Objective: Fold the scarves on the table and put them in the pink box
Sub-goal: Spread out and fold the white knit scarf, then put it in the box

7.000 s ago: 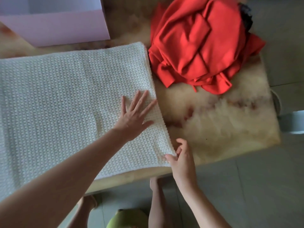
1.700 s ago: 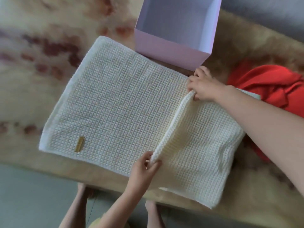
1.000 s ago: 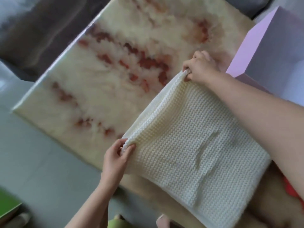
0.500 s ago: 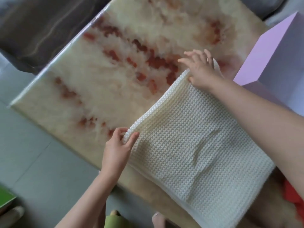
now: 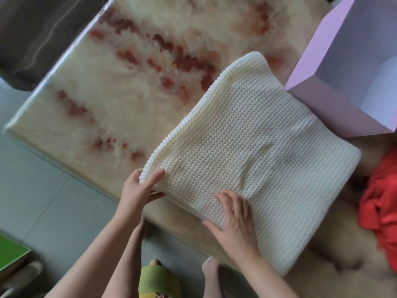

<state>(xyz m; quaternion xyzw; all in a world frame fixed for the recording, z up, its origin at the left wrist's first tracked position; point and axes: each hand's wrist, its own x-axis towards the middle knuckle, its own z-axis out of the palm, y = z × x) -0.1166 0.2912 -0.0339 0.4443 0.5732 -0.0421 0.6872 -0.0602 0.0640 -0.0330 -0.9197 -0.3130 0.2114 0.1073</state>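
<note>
Pinches the raised near corner of the white knit scarf point(image 5: 247, 147) with the left hand point(image 5: 139, 190), thumb on top. Presses the right hand point(image 5: 234, 216) flat, fingers spread, on the near edge. Lies folded on the table point(image 5: 107, 108), just beside the pink box point(image 5: 322, 104). Looks thick, soft, floppy: best gripped at folded edges.

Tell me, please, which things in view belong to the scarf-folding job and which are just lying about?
Belong to the job: white scarf, pinched at a corner by the left hand, right hand flat on it; red scarf; pink box; table.
Just lying about: green-topped thing on the floor; dark furniture beyond the table.
</note>
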